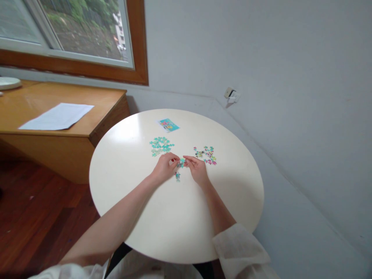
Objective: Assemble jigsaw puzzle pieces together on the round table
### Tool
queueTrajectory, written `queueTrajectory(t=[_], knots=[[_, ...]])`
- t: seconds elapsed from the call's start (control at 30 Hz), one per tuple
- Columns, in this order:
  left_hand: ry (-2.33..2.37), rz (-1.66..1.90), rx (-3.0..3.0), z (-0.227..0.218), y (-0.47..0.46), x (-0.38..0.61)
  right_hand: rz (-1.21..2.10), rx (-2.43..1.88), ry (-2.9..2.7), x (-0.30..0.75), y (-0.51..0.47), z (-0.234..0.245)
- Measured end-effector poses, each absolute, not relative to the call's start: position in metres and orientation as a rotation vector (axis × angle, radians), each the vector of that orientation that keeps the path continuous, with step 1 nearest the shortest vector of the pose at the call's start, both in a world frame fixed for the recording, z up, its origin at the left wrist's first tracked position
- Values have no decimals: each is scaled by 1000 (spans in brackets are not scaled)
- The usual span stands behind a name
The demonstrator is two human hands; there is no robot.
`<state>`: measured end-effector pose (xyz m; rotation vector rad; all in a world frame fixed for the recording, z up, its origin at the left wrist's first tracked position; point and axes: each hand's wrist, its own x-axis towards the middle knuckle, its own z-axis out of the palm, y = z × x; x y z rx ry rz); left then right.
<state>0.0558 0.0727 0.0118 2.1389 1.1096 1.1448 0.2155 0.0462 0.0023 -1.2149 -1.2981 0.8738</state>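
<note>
At the middle of the round table, my left hand (166, 167) and my right hand (198, 169) meet with their fingertips closed around a small cluster of teal jigsaw puzzle pieces (182, 163). The fingers hide part of these pieces, and a small red patch shows by the left fingers. Just below the hands lie a few joined pieces (177, 176). A heap of loose teal and green pieces (160, 145) is beyond my left hand. Pink, yellow and dark pieces (209, 155) are scattered beyond my right hand.
A picture card (168, 125) lies toward the far side of the white round table (171, 221). To the left stands a wooden desk (107, 102) with white paper (58, 116) on it. A wall with a socket (231, 94) borders the table's far and right sides.
</note>
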Motion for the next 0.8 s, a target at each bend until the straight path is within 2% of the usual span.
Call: queueTrajectory(t=[0.8], knots=[[1152,1181,2065,12,72,56,884,-1233,-1222,211,47,5]])
